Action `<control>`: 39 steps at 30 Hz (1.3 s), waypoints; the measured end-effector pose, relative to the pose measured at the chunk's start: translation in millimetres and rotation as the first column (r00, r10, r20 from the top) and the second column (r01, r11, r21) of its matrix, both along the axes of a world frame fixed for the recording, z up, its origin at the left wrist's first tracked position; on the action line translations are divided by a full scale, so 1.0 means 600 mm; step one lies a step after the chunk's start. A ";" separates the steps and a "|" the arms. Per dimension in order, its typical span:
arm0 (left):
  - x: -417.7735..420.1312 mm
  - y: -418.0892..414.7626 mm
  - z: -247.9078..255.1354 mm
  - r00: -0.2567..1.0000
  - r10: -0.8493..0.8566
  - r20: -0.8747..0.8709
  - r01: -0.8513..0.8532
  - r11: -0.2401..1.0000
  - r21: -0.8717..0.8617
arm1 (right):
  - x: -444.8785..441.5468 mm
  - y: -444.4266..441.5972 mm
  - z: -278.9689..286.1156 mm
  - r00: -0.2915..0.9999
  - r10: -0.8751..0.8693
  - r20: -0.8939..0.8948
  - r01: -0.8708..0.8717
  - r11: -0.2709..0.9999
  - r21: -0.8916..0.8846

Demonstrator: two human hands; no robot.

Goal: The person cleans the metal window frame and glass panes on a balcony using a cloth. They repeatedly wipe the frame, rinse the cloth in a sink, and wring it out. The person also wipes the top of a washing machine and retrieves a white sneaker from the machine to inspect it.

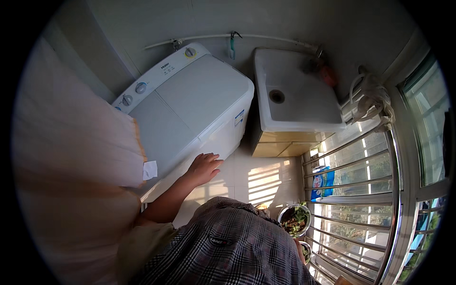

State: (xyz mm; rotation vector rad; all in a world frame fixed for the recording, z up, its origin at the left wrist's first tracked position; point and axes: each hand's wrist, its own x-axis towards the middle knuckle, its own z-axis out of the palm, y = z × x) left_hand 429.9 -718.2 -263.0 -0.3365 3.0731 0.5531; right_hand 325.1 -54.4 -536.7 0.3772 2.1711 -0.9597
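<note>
My left hand [205, 169] is stretched forward with its fingers apart and nothing in it. It hovers by the front side of a white Haier twin-tub washing machine [203, 89]; whether it touches the panel I cannot tell. Grey dials [141, 88] line the machine's back panel, and both grey lids are down. A small white piece of paper [150, 170] shows on the machine's near left end, beside the curtain's edge. Of my right arm only a sliver of skin [300, 251] appears past my checked shirt; the right hand is out of view.
A white curtain [85, 142] covers the left side. Right of the washer stands a ceramic sink [302, 124] on a wooden cabinet [278, 144]. Potted plants [295, 221] sit by metal railings [351, 228], where a blue bag [322, 183] leans. A pipe [206, 36] crosses the wall.
</note>
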 end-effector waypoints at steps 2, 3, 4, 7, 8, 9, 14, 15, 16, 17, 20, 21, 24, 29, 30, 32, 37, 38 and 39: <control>0.000 -0.018 0.012 0.997 0.069 -0.025 -0.070 0.997 -0.029 | -0.024 -0.051 -0.009 0.997 0.056 0.054 -0.056 0.998 -0.005; 0.001 -0.024 0.016 0.995 0.098 -0.035 -0.098 0.995 -0.018 | -0.043 -0.075 -0.007 0.994 0.083 0.075 -0.083 0.997 -0.010; 0.003 -0.029 0.017 0.991 0.126 -0.044 -0.126 0.992 -0.006 | -0.066 -0.095 -0.008 0.990 0.110 0.091 -0.110 0.994 -0.013; -0.008 -0.038 0.014 0.976 0.209 -0.063 -0.208 0.978 0.014 | -0.146 -0.151 -0.005 0.982 0.148 0.114 -0.145 0.989 -0.037; -0.019 -0.040 0.011 0.968 0.244 -0.058 -0.243 0.970 0.024 | -0.178 -0.170 -0.004 0.983 0.147 0.113 -0.142 0.989 -0.050; -0.027 -0.043 0.014 0.958 0.282 -0.047 -0.281 0.959 0.030 | -0.210 -0.191 0.000 0.983 0.143 0.118 -0.135 0.988 -0.070; -0.118 -0.074 0.031 0.922 0.375 -0.099 -0.374 0.927 0.026 | -0.401 -0.298 0.058 0.993 -0.004 0.122 0.034 0.968 -0.247; -0.137 -0.083 0.030 0.917 0.371 -0.148 -0.377 0.926 -0.011 | -0.430 -0.322 0.083 0.993 -0.041 0.113 0.071 0.958 -0.277; -0.156 -0.084 0.039 0.888 0.432 -0.156 -0.452 0.884 -0.124 | -0.466 -0.347 0.112 0.984 -0.017 0.175 0.066 0.959 -0.276; -0.178 -0.084 0.060 0.859 0.481 -0.175 -0.511 0.826 -0.239 | -0.488 -0.369 0.127 0.990 -0.047 0.132 0.083 0.956 -0.282; -0.200 -0.120 0.051 0.759 0.618 -0.207 -0.650 0.699 -0.296 | -0.520 -0.399 0.147 0.997 -0.036 0.062 0.053 0.956 -0.288; -0.205 -0.135 0.047 0.724 0.656 -0.215 -0.689 0.671 -0.274 | -0.516 -0.398 0.145 0.997 -0.037 0.071 0.056 0.958 -0.280; -0.225 -0.161 0.038 0.702 0.704 -0.105 -0.692 0.640 -0.334 | -0.495 -0.357 0.061 0.997 0.020 0.068 -0.001 0.964 -0.265; -0.281 -0.166 -0.007 0.822 0.563 -0.090 -0.569 0.797 -0.204 | -0.434 -0.136 -0.157 0.960 0.281 -0.007 -0.279 0.950 -0.139; -0.325 -0.141 0.015 0.894 0.446 -0.046 -0.447 0.876 -0.179 | -0.414 -0.150 -0.133 0.962 0.270 0.042 -0.264 0.958 -0.107; -0.410 -0.060 -0.027 0.991 -0.060 -0.122 0.090 0.961 0.261 | -0.412 -0.155 -0.096 0.958 0.277 0.069 -0.271 0.959 -0.081; -0.587 0.063 -0.058 0.843 -0.515 0.156 0.414 0.806 0.424 | -0.462 -0.106 -0.094 0.970 0.232 -0.070 -0.239 0.963 -0.127; -0.607 0.079 -0.092 0.826 -0.533 0.185 0.427 0.805 0.412 | -0.477 -0.093 -0.101 0.970 0.204 -0.130 -0.224 0.960 -0.166; -0.616 0.088 -0.127 0.819 -0.522 0.238 0.420 0.828 0.372 | -0.509 -0.144 -0.080 0.881 0.438 -0.179 -0.440 0.897 0.034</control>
